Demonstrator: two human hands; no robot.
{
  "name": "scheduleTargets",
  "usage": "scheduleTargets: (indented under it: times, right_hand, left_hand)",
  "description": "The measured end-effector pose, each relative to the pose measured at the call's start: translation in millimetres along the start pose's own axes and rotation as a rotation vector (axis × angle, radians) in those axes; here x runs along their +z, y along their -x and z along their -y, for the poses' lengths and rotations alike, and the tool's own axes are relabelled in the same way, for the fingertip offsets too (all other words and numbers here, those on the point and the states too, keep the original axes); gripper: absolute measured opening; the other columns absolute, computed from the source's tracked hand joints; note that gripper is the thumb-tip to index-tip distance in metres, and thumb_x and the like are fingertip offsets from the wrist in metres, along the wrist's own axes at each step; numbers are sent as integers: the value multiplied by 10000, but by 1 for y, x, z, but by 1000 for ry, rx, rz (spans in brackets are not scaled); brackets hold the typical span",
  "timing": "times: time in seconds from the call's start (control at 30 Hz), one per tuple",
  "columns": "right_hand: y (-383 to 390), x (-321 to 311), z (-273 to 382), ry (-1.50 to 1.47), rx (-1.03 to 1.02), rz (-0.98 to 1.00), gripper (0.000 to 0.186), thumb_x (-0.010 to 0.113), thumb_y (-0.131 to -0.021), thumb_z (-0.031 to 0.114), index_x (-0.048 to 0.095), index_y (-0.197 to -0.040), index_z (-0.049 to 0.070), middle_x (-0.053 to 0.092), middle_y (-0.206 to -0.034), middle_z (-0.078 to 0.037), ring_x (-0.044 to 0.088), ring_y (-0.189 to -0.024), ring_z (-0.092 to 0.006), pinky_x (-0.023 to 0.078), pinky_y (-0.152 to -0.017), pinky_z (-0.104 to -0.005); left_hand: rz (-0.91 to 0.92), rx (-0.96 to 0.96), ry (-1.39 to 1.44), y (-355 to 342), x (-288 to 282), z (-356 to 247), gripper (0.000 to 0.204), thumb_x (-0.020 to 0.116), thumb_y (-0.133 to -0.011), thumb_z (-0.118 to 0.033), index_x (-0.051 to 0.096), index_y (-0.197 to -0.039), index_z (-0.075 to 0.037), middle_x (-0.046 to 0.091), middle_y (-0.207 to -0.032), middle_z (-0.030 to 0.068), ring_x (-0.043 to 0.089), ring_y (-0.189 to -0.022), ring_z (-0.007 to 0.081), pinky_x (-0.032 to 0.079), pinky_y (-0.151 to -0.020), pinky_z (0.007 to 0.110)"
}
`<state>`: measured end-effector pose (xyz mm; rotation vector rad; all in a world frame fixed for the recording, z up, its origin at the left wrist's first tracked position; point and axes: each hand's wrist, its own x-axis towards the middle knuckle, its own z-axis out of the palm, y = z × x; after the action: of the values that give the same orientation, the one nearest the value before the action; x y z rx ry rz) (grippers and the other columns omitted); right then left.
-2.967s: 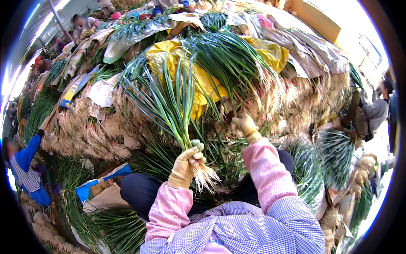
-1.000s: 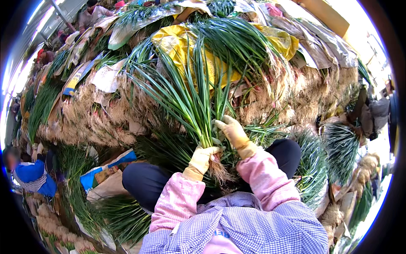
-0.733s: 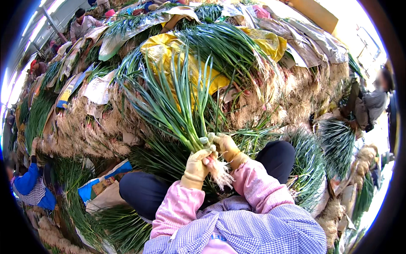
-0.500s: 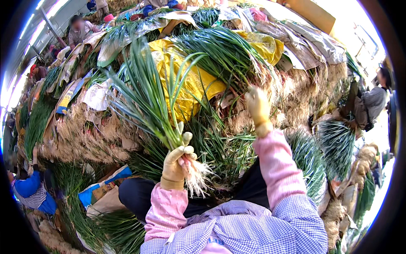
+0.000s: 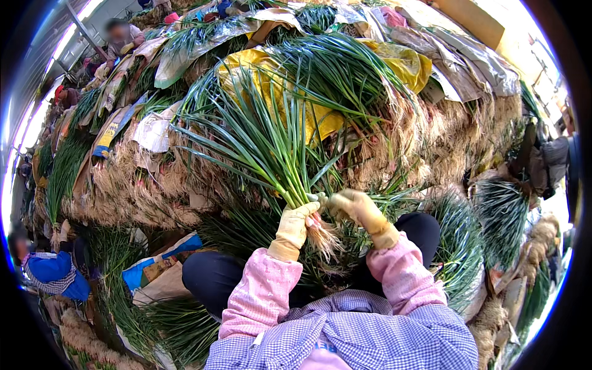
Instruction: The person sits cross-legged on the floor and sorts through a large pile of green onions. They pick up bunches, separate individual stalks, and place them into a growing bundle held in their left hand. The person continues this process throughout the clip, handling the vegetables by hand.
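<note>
A fanned bunch of green onions (image 5: 280, 157) stands upright in front of me, long leaves up and pinkish, rooted ends down. My gloved left hand (image 5: 292, 229) is closed round the bunch just above its roots (image 5: 325, 239). Beside it, on the right, is my gloved right hand (image 5: 357, 213), its fingers pointing at the base of the bunch. Motion smears those fingertips, so whether they hold or touch anything is unclear. Behind the leaves, a yellow plastic sheet (image 5: 324, 120) lies partly under more green onions (image 5: 339, 74) on a heap.
The long heap of rooted green onions (image 5: 444, 135) runs across ahead, partly covered by sacks (image 5: 459, 58). Loose leaves (image 5: 179, 327) and a blue-and-white sack (image 5: 157, 271) lie to my left. More bunches (image 5: 498, 216) stand at right. A co-worker in blue (image 5: 55, 274) sits far left.
My right hand has come down from the heap toward the bunch in my left hand. The held bunch has shifted right and looks fuller. The view has turned slightly.
</note>
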<state>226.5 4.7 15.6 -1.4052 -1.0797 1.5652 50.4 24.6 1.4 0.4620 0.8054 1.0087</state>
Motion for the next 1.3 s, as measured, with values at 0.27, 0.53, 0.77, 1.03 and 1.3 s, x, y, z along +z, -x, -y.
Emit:
scheduleTargets:
  times: [0.27,0.53,0.77,1.03,1.3]
  right_hand:
    - [-31,48,-38,-725,-9,3,220,516,-927,228,581,-916,18,575,-689,-26,481,-486,-98,397,-436,-208]
    - [-35,51,-44,-1070,129,549,379,402,-970,326,538,-1165,31,623,-969,-73,588,-873,-154,477,-808,-267]
    - [-51,55,-42,921,-200,-224,249,567,-828,241,623,-885,5,672,-805,-95,641,-722,-295,501,-651,-386]
    - [-78,-88,45,1045,-702,-796,265,523,-899,244,569,-1089,65,624,-911,-102,618,-744,-226,534,-645,-312]
    - [-23,-65,59,1236,-349,-534,132,538,-878,101,611,-974,47,609,-826,-96,595,-702,-189,506,-608,-324]
  left_hand:
    - [73,-56,44,17,-13,10,154,584,-785,32,584,-930,-22,637,-887,107,642,-836,239,543,-783,391]
    - [249,-192,417,30,-26,19,172,576,-785,15,577,-947,-43,613,-885,74,620,-786,212,519,-773,381]
    - [313,-58,307,38,-27,16,192,592,-781,33,571,-951,-56,621,-950,90,618,-805,208,513,-773,403]
    - [430,150,535,54,-22,-66,489,596,-801,8,507,-1246,-174,586,-1145,81,563,-769,122,504,-772,323]
    - [378,-1,478,30,-50,-25,319,610,-801,-17,598,-1107,-108,639,-1104,86,639,-829,163,526,-775,361]
